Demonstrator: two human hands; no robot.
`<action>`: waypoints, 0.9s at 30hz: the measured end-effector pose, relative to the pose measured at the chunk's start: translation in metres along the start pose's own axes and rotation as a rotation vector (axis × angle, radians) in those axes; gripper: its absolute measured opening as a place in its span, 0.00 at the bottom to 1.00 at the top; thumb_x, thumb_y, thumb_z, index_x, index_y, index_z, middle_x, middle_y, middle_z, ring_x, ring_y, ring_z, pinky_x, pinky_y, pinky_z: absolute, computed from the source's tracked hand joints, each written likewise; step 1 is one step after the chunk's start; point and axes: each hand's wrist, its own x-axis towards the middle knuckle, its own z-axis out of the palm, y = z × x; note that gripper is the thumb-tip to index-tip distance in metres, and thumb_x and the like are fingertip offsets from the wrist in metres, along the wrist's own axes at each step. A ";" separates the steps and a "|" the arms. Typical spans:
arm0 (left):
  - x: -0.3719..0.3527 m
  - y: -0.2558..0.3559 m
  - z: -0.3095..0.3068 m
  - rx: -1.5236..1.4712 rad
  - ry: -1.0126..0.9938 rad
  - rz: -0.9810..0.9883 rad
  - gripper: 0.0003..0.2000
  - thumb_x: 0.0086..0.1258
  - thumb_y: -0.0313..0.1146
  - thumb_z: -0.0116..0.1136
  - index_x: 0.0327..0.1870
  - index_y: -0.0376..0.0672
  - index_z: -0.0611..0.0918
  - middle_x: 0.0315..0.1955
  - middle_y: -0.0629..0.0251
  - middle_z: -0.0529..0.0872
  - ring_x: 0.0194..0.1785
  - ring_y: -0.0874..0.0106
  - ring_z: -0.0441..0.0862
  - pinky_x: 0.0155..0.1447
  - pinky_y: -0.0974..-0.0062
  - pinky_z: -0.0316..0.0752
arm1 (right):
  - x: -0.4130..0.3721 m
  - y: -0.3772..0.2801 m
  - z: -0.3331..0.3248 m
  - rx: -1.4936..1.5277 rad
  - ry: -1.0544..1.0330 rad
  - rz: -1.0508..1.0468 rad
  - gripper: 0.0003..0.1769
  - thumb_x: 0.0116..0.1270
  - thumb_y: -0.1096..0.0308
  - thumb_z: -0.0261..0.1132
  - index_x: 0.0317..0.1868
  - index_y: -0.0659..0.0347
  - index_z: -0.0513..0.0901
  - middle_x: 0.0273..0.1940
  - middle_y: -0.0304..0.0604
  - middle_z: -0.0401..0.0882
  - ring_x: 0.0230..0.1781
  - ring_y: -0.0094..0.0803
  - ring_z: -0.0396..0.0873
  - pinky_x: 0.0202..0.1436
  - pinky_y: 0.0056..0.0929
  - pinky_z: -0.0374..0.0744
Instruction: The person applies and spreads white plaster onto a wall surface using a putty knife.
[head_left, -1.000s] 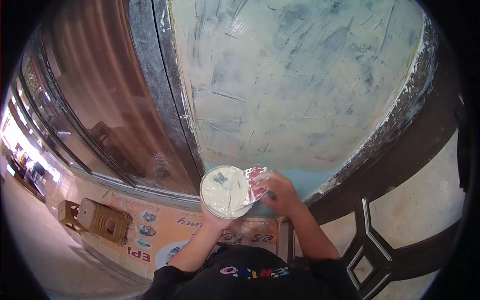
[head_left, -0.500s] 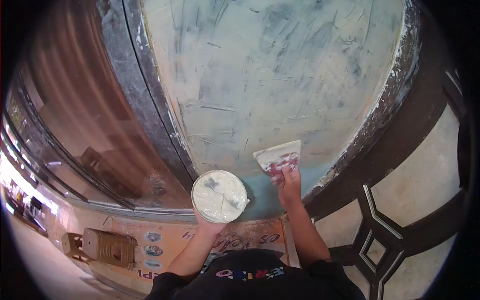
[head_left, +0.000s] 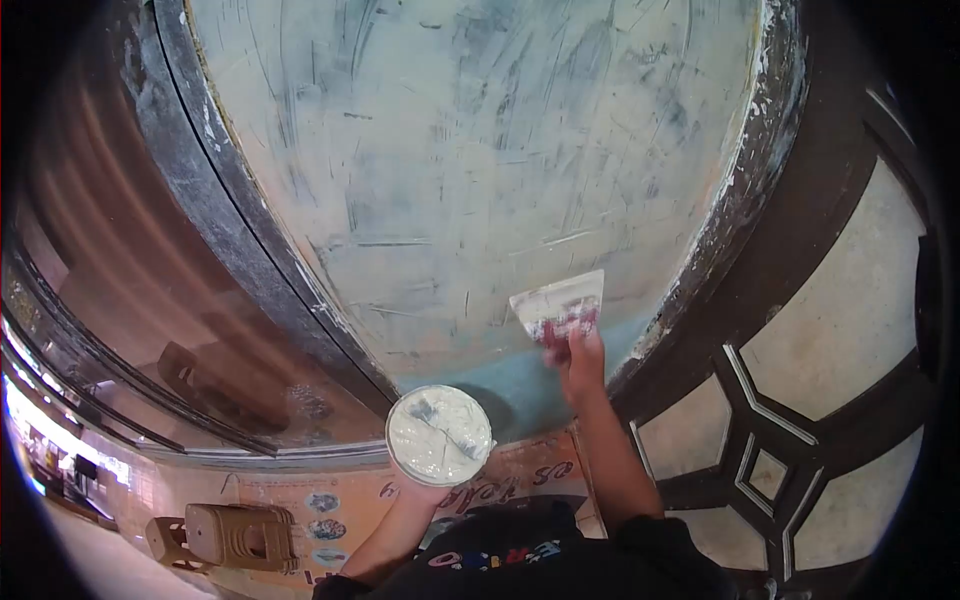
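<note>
A round tub of white paste [head_left: 438, 436] rests in my left hand [head_left: 424, 490], held from below and mostly hidden by the tub. My right hand [head_left: 580, 362] grips a wide putty knife [head_left: 560, 305] by its red, paste-smeared handle, blade pointing up. The knife is in front of the lower part of a wall panel [head_left: 480, 170] coated in streaky pale putty over blue-grey. Whether the blade touches the wall I cannot tell.
Dark trim splashed with white [head_left: 225, 190] borders the panel. A dark door with pale panels [head_left: 770, 430] stands at right. Glass with a brown curtain [head_left: 120, 200] is at left, above brown plastic stools [head_left: 235, 535] and an orange banner [head_left: 365, 500].
The view has shifted, so the wall edges sit further left. The tub in my left hand appears lower, and the putty knife in my right hand is slightly higher in the picture.
</note>
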 end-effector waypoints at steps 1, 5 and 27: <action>0.000 0.000 -0.004 -0.017 0.010 -0.003 0.32 0.75 0.59 0.41 0.74 0.49 0.69 0.73 0.55 0.69 0.75 0.49 0.66 0.77 0.39 0.58 | 0.013 -0.014 0.012 -0.030 -0.044 -0.035 0.17 0.81 0.58 0.56 0.60 0.61 0.73 0.43 0.41 0.84 0.31 0.26 0.80 0.34 0.30 0.80; 0.001 -0.003 -0.007 0.022 0.035 -0.015 0.33 0.75 0.61 0.41 0.75 0.50 0.68 0.75 0.56 0.67 0.76 0.49 0.64 0.77 0.38 0.56 | 0.032 0.026 -0.022 -0.109 0.015 0.039 0.17 0.80 0.57 0.57 0.57 0.61 0.74 0.42 0.40 0.84 0.31 0.25 0.81 0.33 0.29 0.81; -0.010 -0.035 0.010 -0.241 -0.027 -0.197 0.35 0.74 0.63 0.42 0.75 0.51 0.68 0.75 0.56 0.67 0.76 0.49 0.64 0.78 0.35 0.53 | -0.043 0.117 -0.129 -0.226 0.117 0.330 0.16 0.79 0.52 0.59 0.51 0.57 0.76 0.32 0.34 0.78 0.23 0.20 0.73 0.23 0.22 0.72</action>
